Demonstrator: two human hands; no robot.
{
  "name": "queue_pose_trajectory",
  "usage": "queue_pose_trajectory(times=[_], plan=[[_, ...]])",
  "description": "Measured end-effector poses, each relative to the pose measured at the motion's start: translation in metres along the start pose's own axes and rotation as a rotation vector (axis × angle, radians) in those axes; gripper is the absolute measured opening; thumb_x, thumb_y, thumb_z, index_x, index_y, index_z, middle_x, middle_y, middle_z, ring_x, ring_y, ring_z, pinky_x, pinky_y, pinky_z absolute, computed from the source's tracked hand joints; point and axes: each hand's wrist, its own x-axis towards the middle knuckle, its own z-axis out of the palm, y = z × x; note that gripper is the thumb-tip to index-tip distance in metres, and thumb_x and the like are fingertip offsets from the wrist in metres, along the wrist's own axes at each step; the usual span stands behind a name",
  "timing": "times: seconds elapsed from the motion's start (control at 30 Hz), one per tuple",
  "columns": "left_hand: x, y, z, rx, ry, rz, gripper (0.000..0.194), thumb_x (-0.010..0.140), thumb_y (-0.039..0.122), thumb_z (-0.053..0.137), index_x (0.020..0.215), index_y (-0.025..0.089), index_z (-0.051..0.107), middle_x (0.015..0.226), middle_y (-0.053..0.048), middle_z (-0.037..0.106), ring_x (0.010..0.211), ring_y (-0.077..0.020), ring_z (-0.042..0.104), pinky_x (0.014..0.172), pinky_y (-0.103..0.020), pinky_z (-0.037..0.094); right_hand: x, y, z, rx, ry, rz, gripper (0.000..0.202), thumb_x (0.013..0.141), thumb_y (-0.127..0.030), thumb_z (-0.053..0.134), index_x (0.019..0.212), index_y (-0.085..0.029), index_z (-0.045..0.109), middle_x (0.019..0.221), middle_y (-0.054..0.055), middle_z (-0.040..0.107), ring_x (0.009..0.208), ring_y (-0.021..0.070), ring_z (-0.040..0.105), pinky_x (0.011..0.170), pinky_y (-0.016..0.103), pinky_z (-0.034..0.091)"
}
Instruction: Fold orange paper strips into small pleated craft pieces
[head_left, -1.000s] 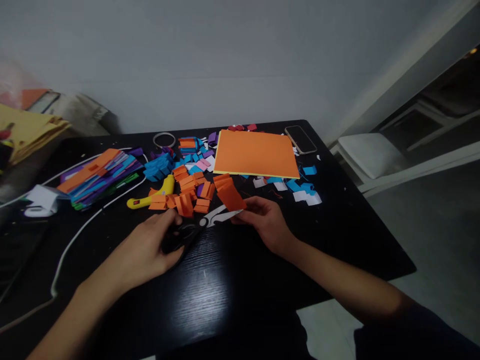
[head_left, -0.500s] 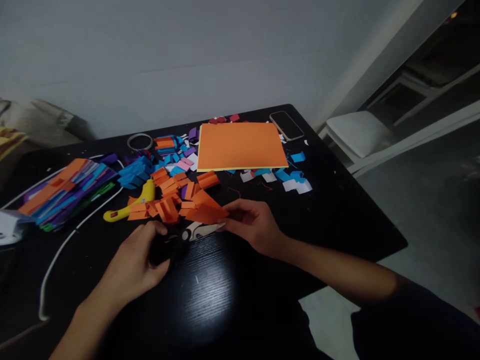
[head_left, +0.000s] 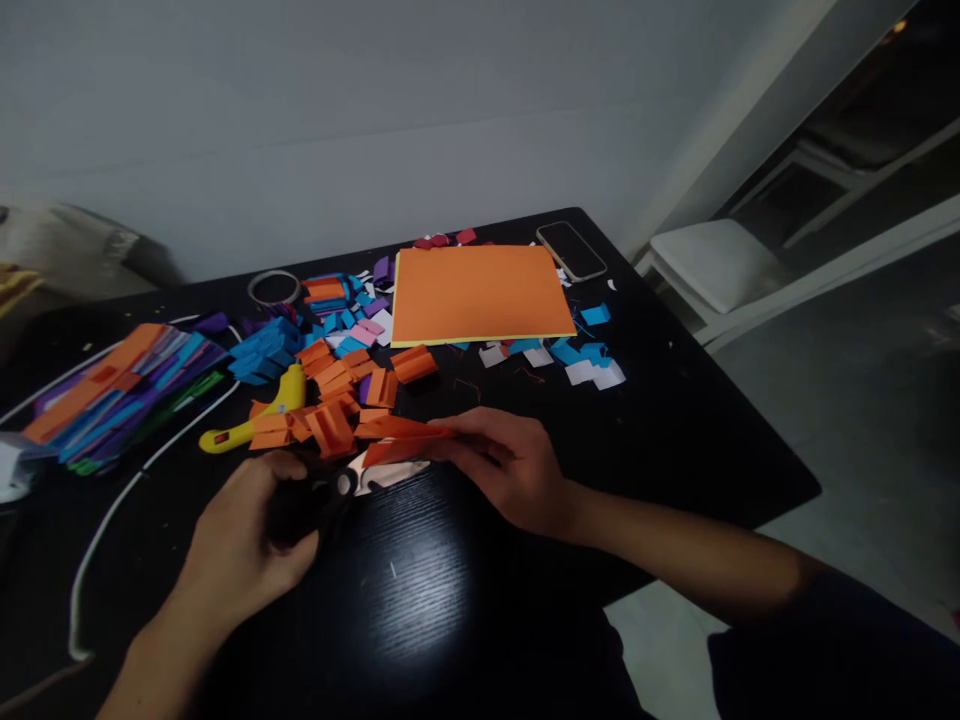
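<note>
Holding black-handled metal scissors [head_left: 346, 483] in left grip [head_left: 244, 535], front-left of flat rectangular orange paper sheet [head_left: 484, 295]. Pinching folded orange paper strip [head_left: 397, 452] in right grip [head_left: 525, 465], in front of sheet.

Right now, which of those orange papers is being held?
The orange piece pinched in the right hand, at the scissors' blades. The large orange sheet and the other orange pieces are in neither hand.

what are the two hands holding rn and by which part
The left hand holds scissors by the dark handles, partly hidden in the grip; the right hand pinches a piece of orange paper by its right end.
</note>
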Motion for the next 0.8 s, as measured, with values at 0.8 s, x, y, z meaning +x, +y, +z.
queue_pose_trajectory(times=[0.8], plan=[[0.003, -0.002, -0.011, -0.013, -0.012, -0.007, 0.026, 0.082, 0.034, 0.058, 0.103, 0.024, 0.048, 0.088, -0.003, 0.065, 0.068, -0.0194, 0.066, 0.057, -0.026, 0.050, 0.001, 0.006, 0.002, 0.260, 0.010, 0.255, 0.017, 0.088, -0.021, 0.079, 0.105, -0.024, 0.079, 0.096, 0.001, 0.082, 0.085, 0.0146, 0.080, 0.090, 0.031, 0.066]])
